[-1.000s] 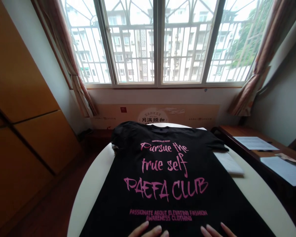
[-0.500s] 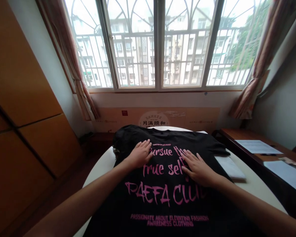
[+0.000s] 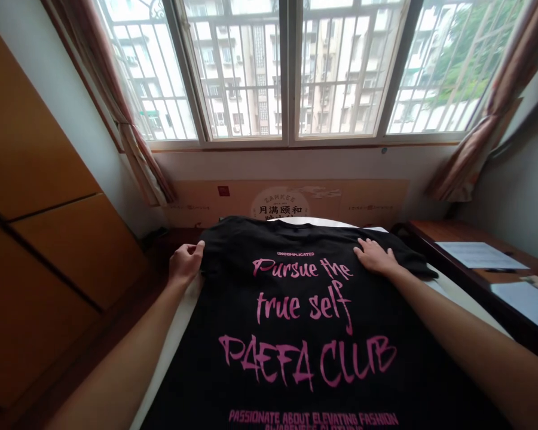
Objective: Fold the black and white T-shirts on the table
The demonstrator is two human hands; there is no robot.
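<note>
A black T-shirt [image 3: 287, 322] with pink lettering lies spread over a white round table [image 3: 164, 364], its neckline toward the window. At the outer edge of the left sleeve, my left hand [image 3: 186, 260] is closed, thumb and fingers pinching the sleeve cloth. My right hand [image 3: 375, 257] rests flat on the shirt near its right shoulder, fingers stretched out and slightly apart. The shirt's lower hem runs out of the picture at the bottom.
To the right stands a wooden desk [image 3: 448, 233] with white paper sheets [image 3: 480, 255] on it. A wooden cabinet [image 3: 58, 251] rises at the left. Beyond the table are a printed beige panel [image 3: 197, 197] and a barred window [image 3: 289, 71] with tied curtains.
My left hand has moved left from the shirt's chest to the sleeve edge and closed on it. My right hand slid up and right toward the shoulder. The view has tilted down.
</note>
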